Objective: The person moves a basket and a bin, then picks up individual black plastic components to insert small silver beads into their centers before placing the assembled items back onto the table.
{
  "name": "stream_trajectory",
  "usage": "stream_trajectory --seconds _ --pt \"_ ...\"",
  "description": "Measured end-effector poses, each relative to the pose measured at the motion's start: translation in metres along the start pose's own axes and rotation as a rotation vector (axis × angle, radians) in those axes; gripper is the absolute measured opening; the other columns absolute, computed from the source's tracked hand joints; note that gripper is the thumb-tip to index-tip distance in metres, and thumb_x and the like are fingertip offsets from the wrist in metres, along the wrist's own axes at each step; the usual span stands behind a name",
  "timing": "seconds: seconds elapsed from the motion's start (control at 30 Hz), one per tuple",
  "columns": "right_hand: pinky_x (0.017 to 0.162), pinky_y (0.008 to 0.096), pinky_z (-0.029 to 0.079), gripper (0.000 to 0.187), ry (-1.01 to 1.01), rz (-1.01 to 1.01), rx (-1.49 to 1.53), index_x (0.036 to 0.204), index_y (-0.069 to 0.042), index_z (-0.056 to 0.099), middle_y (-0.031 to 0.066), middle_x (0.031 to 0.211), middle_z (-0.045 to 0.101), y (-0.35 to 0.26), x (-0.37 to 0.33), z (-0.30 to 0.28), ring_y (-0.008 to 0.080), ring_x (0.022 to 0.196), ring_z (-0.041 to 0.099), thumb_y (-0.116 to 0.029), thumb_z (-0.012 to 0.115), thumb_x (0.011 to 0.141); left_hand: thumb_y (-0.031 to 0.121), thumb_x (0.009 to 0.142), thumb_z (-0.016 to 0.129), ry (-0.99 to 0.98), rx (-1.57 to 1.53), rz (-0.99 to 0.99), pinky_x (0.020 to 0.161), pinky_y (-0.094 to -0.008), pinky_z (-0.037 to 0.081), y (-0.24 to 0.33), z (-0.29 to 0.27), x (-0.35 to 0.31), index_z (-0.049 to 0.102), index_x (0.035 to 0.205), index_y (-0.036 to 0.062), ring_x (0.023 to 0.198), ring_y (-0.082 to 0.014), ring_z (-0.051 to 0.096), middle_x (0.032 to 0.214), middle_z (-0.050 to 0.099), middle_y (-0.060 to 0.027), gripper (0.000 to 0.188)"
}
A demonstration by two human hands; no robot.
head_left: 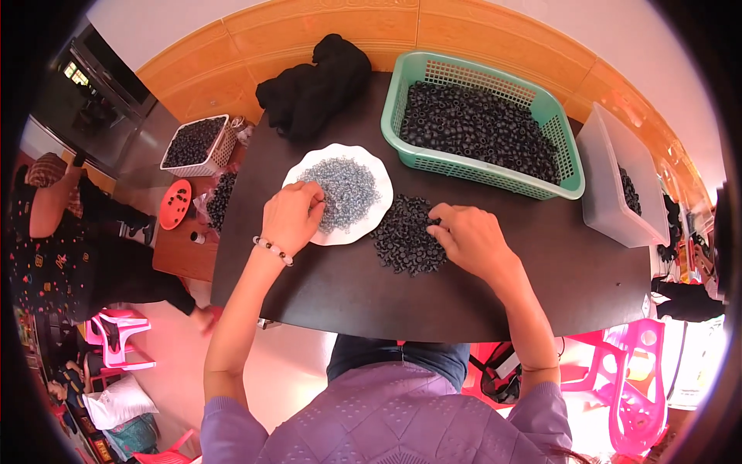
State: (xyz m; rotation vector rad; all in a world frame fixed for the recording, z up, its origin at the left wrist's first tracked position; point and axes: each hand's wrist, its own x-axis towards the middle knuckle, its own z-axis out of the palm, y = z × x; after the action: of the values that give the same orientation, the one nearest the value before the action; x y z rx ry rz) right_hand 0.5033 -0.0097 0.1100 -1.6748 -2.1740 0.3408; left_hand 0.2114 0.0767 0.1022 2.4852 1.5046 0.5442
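A white plate with a wavy rim [309,159] lies on the dark table, heaped with small clear bluish pieces [352,193]. Over its left side is my left hand [294,216], a beaded bracelet on the wrist, thumb and fingers pinched together. Anything in that pinch is too small to make out. Right of the plate spreads a loose pile of small black ring-like parts [408,240]. At the pile's right edge my right hand [471,238] has its fingertips closed together; what they hold is hidden.
A green basket [487,168] full of black parts stands at the back, beside a clear plastic box [618,193]. Black cloth [317,87] lies back left. Further left are a white basket [220,151], a red dish [175,205] and another person [69,232]. Pink chairs [638,387] stand around.
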Motion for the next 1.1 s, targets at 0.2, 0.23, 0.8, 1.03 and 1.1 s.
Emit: stream_trajectory --seconds 0.2,0.23,0.8,1.03,1.1 --pt "0.063 0.0422 0.048 0.017 0.018 -0.004 -0.009 0.094 -0.004 0.061 0.0136 0.078 0.066 0.002 0.008 -0.002 0.0334 0.073 0.063 -0.019 0.062 0.085 0.012 0.076 0.062 0.065 -0.086 -0.052 0.060 -0.0374 0.048 -0.001 0.001 -0.003 0.063 0.084 0.0063 0.067 -0.0260 0.062 0.078 0.065 -0.0082 0.010" --pt "0.063 0.0422 0.048 0.017 0.018 -0.014 -0.008 0.094 -0.004 0.061 0.0136 0.078 0.066 0.001 0.011 -0.002 0.0334 0.073 0.063 -0.019 0.062 0.085 0.012 0.076 0.062 0.072 -0.082 -0.059 0.060 -0.0374 0.048 0.000 0.002 -0.003 0.063 0.084 0.0063 0.067 -0.0260 0.062 0.078 0.065 -0.0082 0.010" --pt "0.066 0.0431 0.049 0.020 -0.021 -0.314 0.261 0.100 -0.002 0.062 0.0166 0.080 0.066 -0.040 0.090 0.018 0.0347 0.075 0.063 -0.013 0.060 0.084 0.013 0.089 0.062 -0.065 -1.258 -0.369 0.060 -0.0190 0.044 -0.018 -0.007 -0.013 0.064 0.093 0.0048 0.066 -0.0046 0.056 0.087 0.069 -0.0054 0.010" --pt "0.062 0.0283 0.048 0.029 -0.025 -0.369 0.556 0.113 -0.003 0.061 0.0091 0.087 0.066 -0.067 0.093 0.028 0.0181 0.074 0.062 -0.004 0.063 0.084 0.012 0.090 0.062 -0.104 -1.464 -0.416 0.062 -0.0192 0.044 -0.003 -0.011 -0.016 0.065 0.096 0.0031 0.067 -0.0053 0.056 0.088 0.069 -0.0055 0.011" --pt "0.061 0.0284 0.048 0.025 0.001 -0.410 0.566 0.109 -0.004 0.064 0.0087 0.086 0.066 -0.073 0.090 0.025 0.0173 0.073 0.061 -0.004 0.065 0.083 0.011 0.089 0.062 -0.095 -1.452 -0.396 0.061 -0.0194 0.044 0.001 -0.010 -0.017 0.065 0.096 0.0024 0.067 -0.0054 0.056 0.086 0.068 -0.0045 0.011"
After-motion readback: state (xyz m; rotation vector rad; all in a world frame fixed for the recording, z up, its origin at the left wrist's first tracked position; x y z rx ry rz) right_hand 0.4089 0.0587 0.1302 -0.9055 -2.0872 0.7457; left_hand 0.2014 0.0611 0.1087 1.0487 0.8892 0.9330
